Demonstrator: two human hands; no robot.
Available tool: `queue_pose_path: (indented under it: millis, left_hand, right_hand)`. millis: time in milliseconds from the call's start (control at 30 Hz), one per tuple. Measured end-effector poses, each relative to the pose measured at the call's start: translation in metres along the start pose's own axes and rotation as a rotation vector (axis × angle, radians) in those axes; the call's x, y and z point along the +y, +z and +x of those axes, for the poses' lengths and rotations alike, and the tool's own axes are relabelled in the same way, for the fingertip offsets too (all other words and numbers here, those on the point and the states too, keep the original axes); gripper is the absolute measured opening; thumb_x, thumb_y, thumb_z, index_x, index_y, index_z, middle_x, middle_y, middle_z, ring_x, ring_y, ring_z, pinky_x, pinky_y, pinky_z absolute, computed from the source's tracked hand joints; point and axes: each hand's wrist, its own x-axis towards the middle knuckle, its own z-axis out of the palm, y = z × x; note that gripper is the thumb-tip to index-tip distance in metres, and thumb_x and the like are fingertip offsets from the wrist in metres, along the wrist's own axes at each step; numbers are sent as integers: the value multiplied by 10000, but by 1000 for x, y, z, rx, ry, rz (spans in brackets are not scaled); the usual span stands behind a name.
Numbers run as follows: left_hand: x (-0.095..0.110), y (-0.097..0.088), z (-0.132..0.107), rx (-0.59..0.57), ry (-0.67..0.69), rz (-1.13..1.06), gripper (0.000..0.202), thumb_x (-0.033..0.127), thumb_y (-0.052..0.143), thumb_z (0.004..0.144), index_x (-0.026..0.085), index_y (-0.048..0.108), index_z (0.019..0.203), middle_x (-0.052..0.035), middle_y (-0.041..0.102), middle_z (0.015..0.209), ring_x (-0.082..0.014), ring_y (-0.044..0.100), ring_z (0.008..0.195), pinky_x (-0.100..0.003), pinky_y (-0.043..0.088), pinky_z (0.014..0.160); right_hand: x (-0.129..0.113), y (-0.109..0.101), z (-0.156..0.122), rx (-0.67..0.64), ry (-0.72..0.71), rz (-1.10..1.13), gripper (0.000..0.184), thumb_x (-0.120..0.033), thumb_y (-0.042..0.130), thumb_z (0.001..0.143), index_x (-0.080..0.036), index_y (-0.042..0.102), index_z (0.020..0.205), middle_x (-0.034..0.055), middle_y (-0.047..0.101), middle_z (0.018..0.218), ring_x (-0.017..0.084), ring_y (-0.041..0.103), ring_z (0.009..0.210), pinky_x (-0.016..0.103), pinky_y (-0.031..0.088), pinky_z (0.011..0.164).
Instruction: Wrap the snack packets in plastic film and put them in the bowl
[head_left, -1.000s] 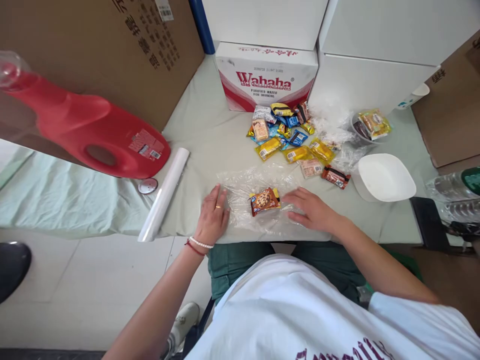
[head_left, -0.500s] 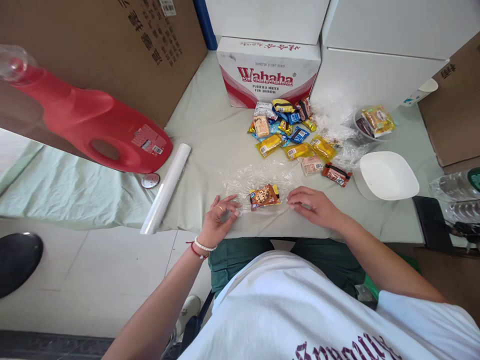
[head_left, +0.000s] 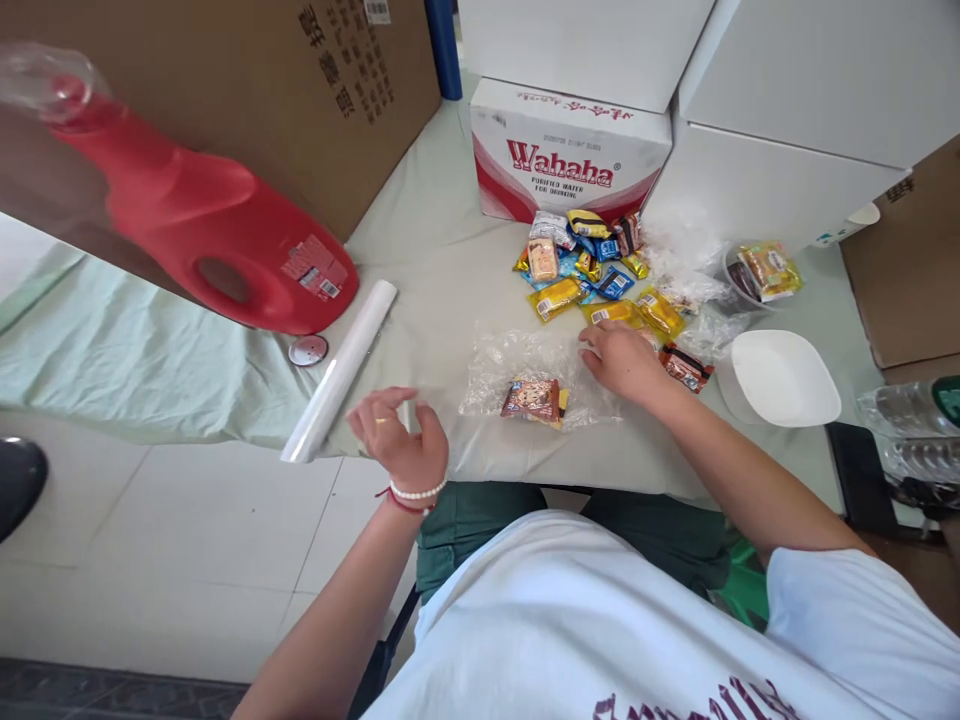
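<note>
A sheet of clear plastic wrap lies crinkled on the table in front of me. On it rests a brown cookie packet with a yellow-edged packet partly under it. My right hand is at the wrap's upper right edge, fingers bent and pinched on the film. Away to the left, my left hand is slightly blurred, thumb and fingers apart with nothing held. The white plastic-wrap roll lies slanted just beyond it, not visibly touched.
Several wrapped snacks are piled before the Wahaha box. Right of them are crumpled plastic, a clear tub and a white bowl. A red jug and round lid stand left.
My left hand has left the wrap and moved left toward the roll. My right hand has shifted up along the wrap's edge. The view has moved slightly.
</note>
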Motion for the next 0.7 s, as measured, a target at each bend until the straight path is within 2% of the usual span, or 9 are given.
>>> queue_pose_path:
  millis: [67, 167, 233, 300, 400, 500, 600, 700]
  left_hand:
    - [17, -8, -9, -137, 198, -42, 194, 223, 534, 914, 243, 690, 1028, -93, 721, 1053, -290, 629, 1056, -533, 371, 1076]
    - [43, -3, -17, -481, 430, -22, 380, 224, 493, 936, 299, 745, 1211, -71, 771, 1218, -273, 650, 1042, -485, 410, 975]
    - [56, 9, -15, -651, 470, 15, 493, 204, 463, 945, 318, 694, 1366, -55, 726, 1377, -279, 643, 1067, -484, 420, 925]
    - [62, 21, -11, -751, 467, 48, 530, 183, 447, 952, 321, 670, 1413, -39, 694, 1434, -291, 636, 1051, -492, 425, 875]
    - [61, 30, -7, -812, 466, 78, 518, 167, 432, 964, 313, 695, 1385, -29, 693, 1435, -302, 628, 1026, -503, 428, 842]
    - [57, 30, -9, -808, 478, 96, 525, 163, 433, 959, 299, 689, 1396, -42, 682, 1449, -307, 621, 1030, -513, 433, 872]
    - [57, 28, -12, -790, 500, 109, 521, 172, 435, 964, 291, 677, 1409, -47, 671, 1463, -299, 623, 1005, -504, 441, 876]
    - [59, 28, -14, -782, 501, 129, 479, 163, 438, 965, 259, 723, 1339, -81, 724, 1377, -299, 637, 984, -495, 459, 834]
  right_hand:
    - [-12, -1, 18, 6, -113, 16, 374, -278, 512, 1023, -131, 651, 1338, 176, 672, 1267, 334, 563, 1223, 408, 462, 990]
    - [-32, 9, 45, -37, -202, 8, 482, -287, 571, 1001, -102, 555, 1446, 192, 645, 1349, 333, 527, 1273, 409, 440, 1033]
    - [-42, 18, 58, -78, -171, -26, 553, -321, 637, 970, -96, 527, 1463, 209, 644, 1358, 339, 534, 1264, 411, 441, 1016]
    - [-47, 23, 67, -147, -97, -32, 526, -344, 684, 938, -112, 577, 1398, 191, 692, 1266, 325, 581, 1188, 393, 448, 970]
    - [-45, 20, 72, -260, -46, 52, 290, -328, 665, 940, -161, 707, 1173, 108, 737, 1075, 268, 620, 1048, 335, 443, 880]
    - [-41, 7, 66, -177, -127, 111, 198, -333, 678, 922, -177, 750, 1018, 94, 706, 1114, 276, 573, 1098, 325, 418, 875]
    - [-46, -7, 43, -96, -249, 120, 187, -289, 643, 947, -163, 739, 1047, 106, 662, 1175, 247, 578, 1040, 302, 406, 837]
    - [-62, -6, 10, -164, -341, 81, 223, -247, 540, 1020, -193, 712, 1152, 83, 661, 1102, 191, 601, 861, 280, 373, 712]
